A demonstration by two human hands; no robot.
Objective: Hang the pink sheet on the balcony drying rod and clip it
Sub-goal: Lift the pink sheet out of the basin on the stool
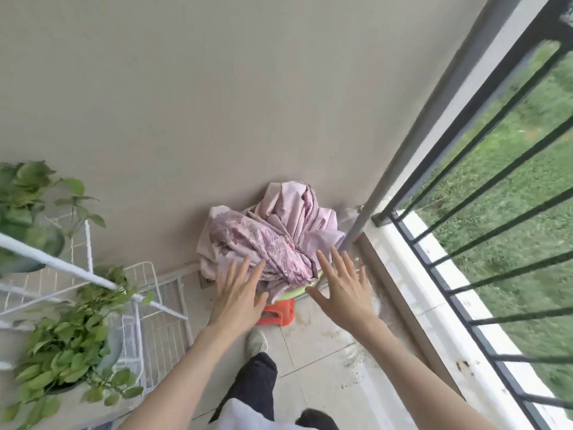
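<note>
The sheet (269, 237) lay in one crumpled pink heap, piled over a green basin (297, 293) whose rim showed only at the near edge. The basin sat on a red stool (277, 313) on the balcony floor (325, 361), pushed against the wall (217, 103). The heap was straight ahead of and just beyond both hands, lower than the person's reach. It had no clear long axis, being bunched, though it spread a little wider left to right than front to back.

The left hand (237, 297) hung over the near left flank of the heap, its fingers (235, 271) spread wide and straight, holding nothing. I could not tell whether the tips touched the cloth. The right hand (342, 294) was over the near right edge by the basin rim, fingers equally splayed and empty. Both looked about equally near; the left perhaps overlapped the cloth slightly more.

A grey rod (434, 119) ran slantwise up from beside the heap on the right, inside the black railing (496, 187). It seemed the likely place to hang the sheet.

By count: one sheet, one basin, one stool, two hands, one grey rod. No clips were in sight. To the left stood a white wire rack (148, 305) with leafy plants (62, 346).
</note>
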